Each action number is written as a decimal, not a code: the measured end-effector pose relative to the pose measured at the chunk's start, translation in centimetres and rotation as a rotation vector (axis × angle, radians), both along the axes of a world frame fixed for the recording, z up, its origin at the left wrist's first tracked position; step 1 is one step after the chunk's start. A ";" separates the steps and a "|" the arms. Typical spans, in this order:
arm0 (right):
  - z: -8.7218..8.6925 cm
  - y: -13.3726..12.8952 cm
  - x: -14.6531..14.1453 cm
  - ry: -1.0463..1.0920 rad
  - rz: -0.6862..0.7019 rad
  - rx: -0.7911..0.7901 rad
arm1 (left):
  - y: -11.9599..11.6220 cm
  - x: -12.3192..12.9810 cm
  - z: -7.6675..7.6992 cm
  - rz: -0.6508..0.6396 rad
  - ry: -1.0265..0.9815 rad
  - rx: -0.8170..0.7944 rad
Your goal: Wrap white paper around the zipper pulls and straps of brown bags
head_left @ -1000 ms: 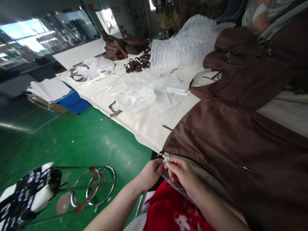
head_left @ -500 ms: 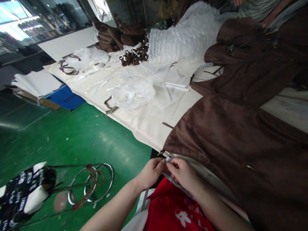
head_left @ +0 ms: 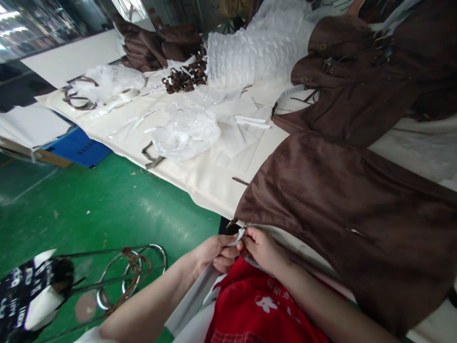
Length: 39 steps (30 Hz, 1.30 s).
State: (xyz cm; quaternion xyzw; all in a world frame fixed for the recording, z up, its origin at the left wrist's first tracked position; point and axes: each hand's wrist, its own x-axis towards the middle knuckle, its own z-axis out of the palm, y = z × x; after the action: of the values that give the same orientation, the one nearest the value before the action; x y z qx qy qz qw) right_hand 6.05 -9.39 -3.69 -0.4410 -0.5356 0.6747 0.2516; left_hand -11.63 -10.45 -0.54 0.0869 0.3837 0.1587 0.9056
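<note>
A large dark brown leather-look bag (head_left: 303, 190) lies on the table in front of me, its pale inner edge showing along the opening. At its near left corner is a small metal fitting (head_left: 232, 222). My left hand (head_left: 216, 252) is closed on a thin white wrapping strip (head_left: 238, 237), which loops up to the bag's corner. A wider pale length (head_left: 193, 295) of strip hangs below this hand. My right hand (head_left: 262, 248) pinches the strip right beside the left, close to the bag's edge. What lies under its fingertips is partly hidden.
More brown bags (head_left: 342, 105) lie beyond mine. Clear plastic bags (head_left: 185, 136), a bubble-wrap-like stack (head_left: 250, 57) and small brown strap pieces (head_left: 185, 76) lie on the white-covered table (head_left: 171, 174). A metal-framed stool (head_left: 139, 271) stands at lower left, near a blue box (head_left: 82, 147).
My left hand has turned and drawn a little left and down, and a pale strip now hangs beneath it. My right hand stays at the bag's corner. The view has shifted slightly.
</note>
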 end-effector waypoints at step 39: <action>0.0 -1.7 -0.4 0.045 -0.101 -0.299 | -2.5 1.8 -0.6 -0.146 1.129 1.107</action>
State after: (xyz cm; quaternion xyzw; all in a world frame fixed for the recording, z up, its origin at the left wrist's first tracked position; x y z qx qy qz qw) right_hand 5.68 -11.10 -3.71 -0.4848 -0.4006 0.7431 0.2287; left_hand -9.85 -12.98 -1.17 0.6168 0.6434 0.1988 0.4075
